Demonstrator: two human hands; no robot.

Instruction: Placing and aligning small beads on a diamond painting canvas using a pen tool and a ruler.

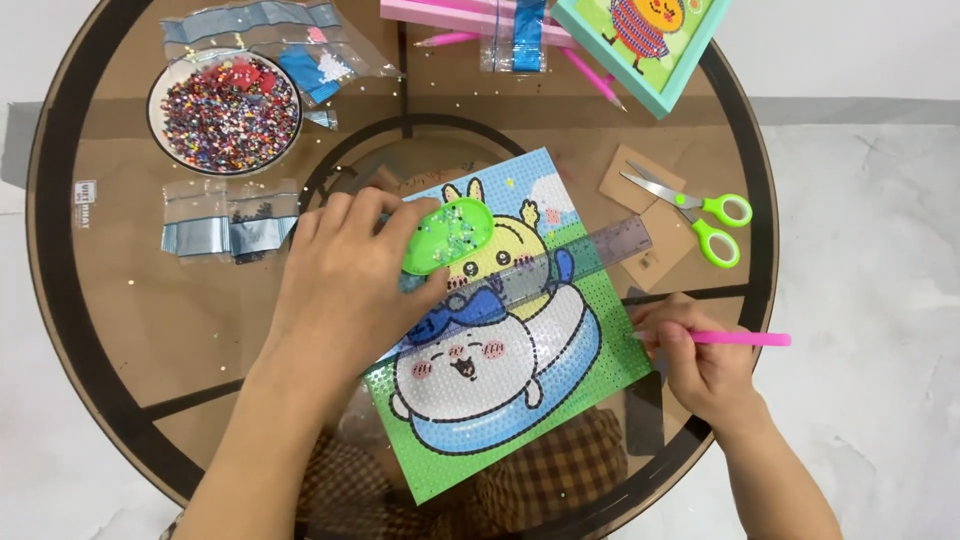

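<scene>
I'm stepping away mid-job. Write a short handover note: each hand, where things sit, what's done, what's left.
Left hand: rests on the canvas, fingers on the green bead tray.
Right hand: holds the pink pen at the canvas's right edge.
Diamond painting canvas: lies tilted on the round glass table, clear ruler across it.
Bowl of mixed beads upper left; scissors upper right.
Done: most of the picture looks beaded.
Left: cannot tell which spots remain.

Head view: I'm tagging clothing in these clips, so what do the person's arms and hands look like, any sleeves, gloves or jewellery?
Both forearms are bare to the frame's lower edge: no sleeves show. The left hand and right hand wear no gloves, and no rings, watch or bracelets are visible. Fingernails look short and unpainted.
</scene>
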